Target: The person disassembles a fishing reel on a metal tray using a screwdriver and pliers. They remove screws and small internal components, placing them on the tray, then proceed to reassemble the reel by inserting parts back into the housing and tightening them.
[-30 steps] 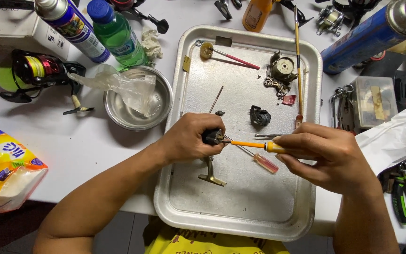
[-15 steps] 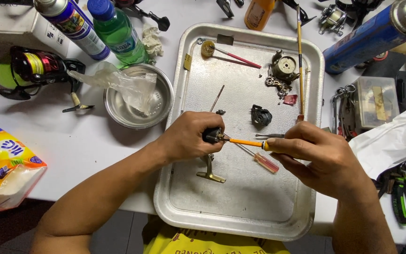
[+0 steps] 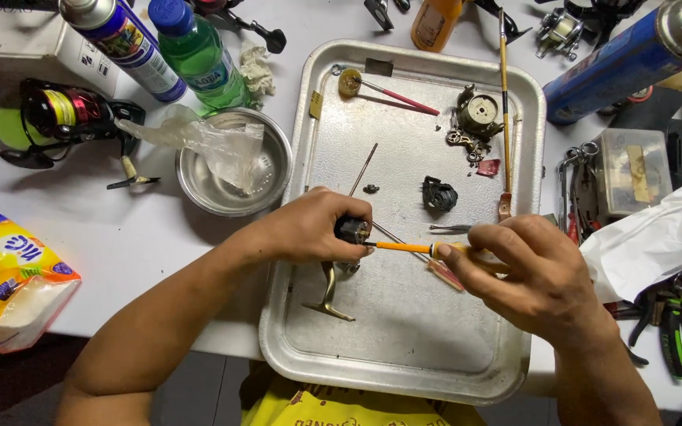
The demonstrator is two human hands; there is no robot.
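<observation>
Presently, a small dark reel part point(image 3: 350, 229) is gripped in the closed left hand point(image 3: 313, 229) above the metal tray point(image 3: 404, 347), near the tray's left side. An orange-handled screwdriver point(image 3: 416, 248) is gripped in the closed right hand point(image 3: 530, 276), its tip set against the part. Disassembly is judged well advanced: a round gear housing point(image 3: 479, 113) and a black component point(image 3: 439, 193) are laid out farther back on the tray. A brass-coloured crank arm point(image 3: 330, 293) hangs below the part; whether it is attached cannot be told.

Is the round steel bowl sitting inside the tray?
No, the steel bowl stands on the white table left of the tray, a clear plastic bag in it.
</observation>
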